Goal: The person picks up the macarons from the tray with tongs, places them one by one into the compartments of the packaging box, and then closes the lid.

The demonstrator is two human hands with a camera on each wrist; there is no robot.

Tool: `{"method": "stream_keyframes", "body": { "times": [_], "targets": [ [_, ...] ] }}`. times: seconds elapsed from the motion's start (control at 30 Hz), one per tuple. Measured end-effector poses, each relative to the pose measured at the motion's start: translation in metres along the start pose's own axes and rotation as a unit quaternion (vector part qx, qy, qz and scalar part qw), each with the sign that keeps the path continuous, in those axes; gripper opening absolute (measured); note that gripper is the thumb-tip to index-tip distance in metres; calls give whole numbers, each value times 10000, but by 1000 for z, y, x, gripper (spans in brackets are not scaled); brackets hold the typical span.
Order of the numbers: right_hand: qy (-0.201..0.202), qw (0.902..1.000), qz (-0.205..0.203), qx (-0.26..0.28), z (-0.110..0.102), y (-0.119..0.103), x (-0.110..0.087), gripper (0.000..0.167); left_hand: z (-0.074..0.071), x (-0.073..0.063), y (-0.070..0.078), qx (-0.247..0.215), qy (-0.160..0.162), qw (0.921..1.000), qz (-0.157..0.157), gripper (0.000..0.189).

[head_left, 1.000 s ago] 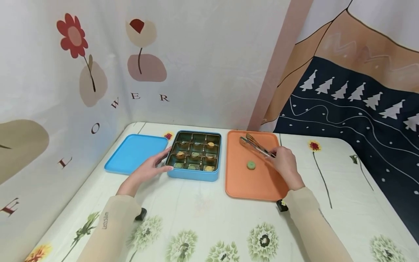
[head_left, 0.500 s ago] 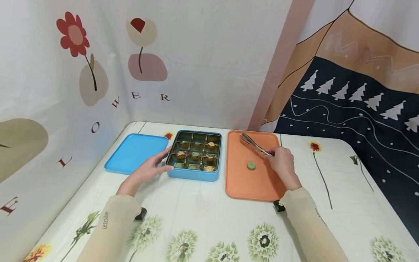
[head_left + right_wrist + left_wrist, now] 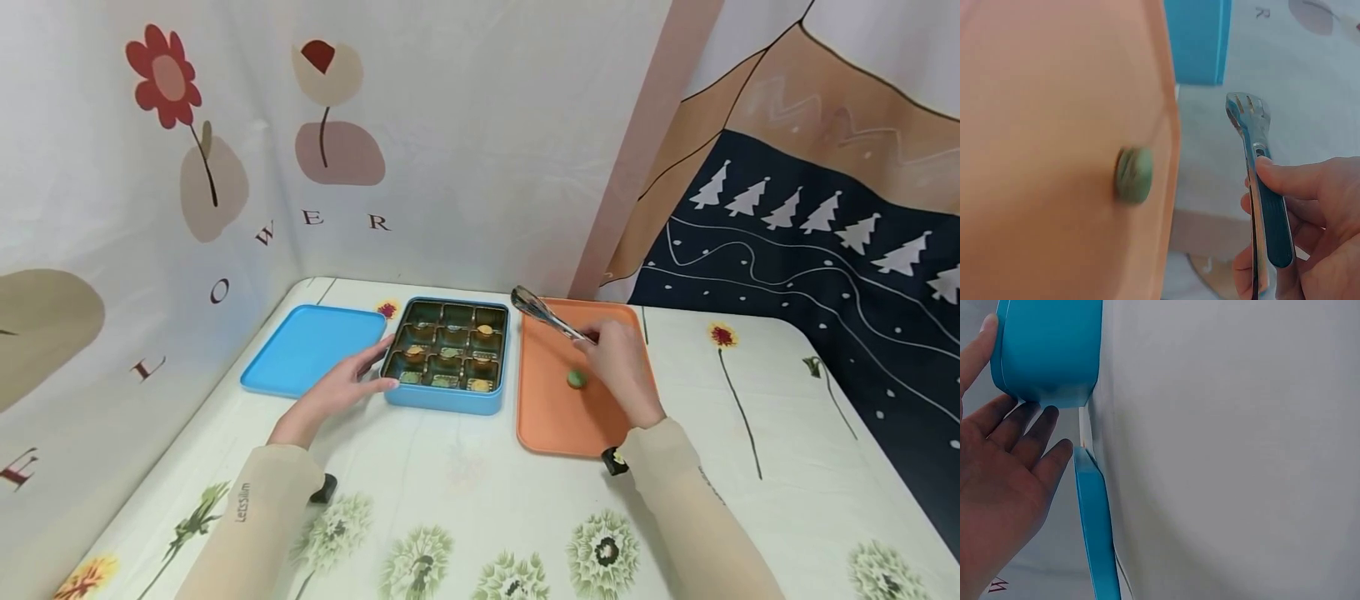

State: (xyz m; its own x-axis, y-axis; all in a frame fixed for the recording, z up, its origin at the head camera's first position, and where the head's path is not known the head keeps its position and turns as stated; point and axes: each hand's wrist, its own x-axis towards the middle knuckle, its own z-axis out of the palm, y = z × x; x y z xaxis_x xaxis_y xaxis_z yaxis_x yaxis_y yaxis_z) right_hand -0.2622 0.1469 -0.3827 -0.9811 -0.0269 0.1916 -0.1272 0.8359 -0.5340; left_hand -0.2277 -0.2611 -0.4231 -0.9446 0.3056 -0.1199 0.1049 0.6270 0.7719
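My right hand (image 3: 621, 367) grips metal tongs (image 3: 551, 315) above the orange tray (image 3: 570, 429). In the right wrist view the tongs' heads lie together, with nothing visible between them. A green macaron (image 3: 1135, 176) sits on the tray, below and left of the right hand in the head view. My left hand (image 3: 341, 385) lies against the left side of a blue box (image 3: 442, 400). Its fingers are fairly straight along the wall, and the thumb touches the front left corner. Inside the box is a dark divided insert (image 3: 444, 342) with small yellow and green pieces in some compartments.
A flat blue lid (image 3: 311, 350) lies left of the box, partly behind the left hand. The box stands close beside the tray's left edge. Behind everything hangs a printed curtain (image 3: 480, 167), and a flowered cloth (image 3: 450, 475) covers the table.
The tongs, spread apart one second ago, have closed and moved left with the right hand, towards the tray's far left corner. The left hand, box and macaron stay put.
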Motion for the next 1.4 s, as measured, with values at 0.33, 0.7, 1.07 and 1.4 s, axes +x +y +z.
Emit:
{"method": "stream_keyframes", "body": {
  "times": [0.33,0.7,1.07,1.4],
  "targets": [
    [-5,9988,-499,25,19,-36,2,13,0,0,1,-8,-2,10000,-13,83],
    [-263,9984,-510,12,40,-52,2,10,0,1,0,-55,-4,10000,48,81],
    [-233,9973,-627,313,35,-35,-5,22,1,0,0,-12,1,10000,21,82],
    [-377,9973,-449,445,6,0,-22,28,0,0,0,-92,-3,10000,28,84]
  ]
}}
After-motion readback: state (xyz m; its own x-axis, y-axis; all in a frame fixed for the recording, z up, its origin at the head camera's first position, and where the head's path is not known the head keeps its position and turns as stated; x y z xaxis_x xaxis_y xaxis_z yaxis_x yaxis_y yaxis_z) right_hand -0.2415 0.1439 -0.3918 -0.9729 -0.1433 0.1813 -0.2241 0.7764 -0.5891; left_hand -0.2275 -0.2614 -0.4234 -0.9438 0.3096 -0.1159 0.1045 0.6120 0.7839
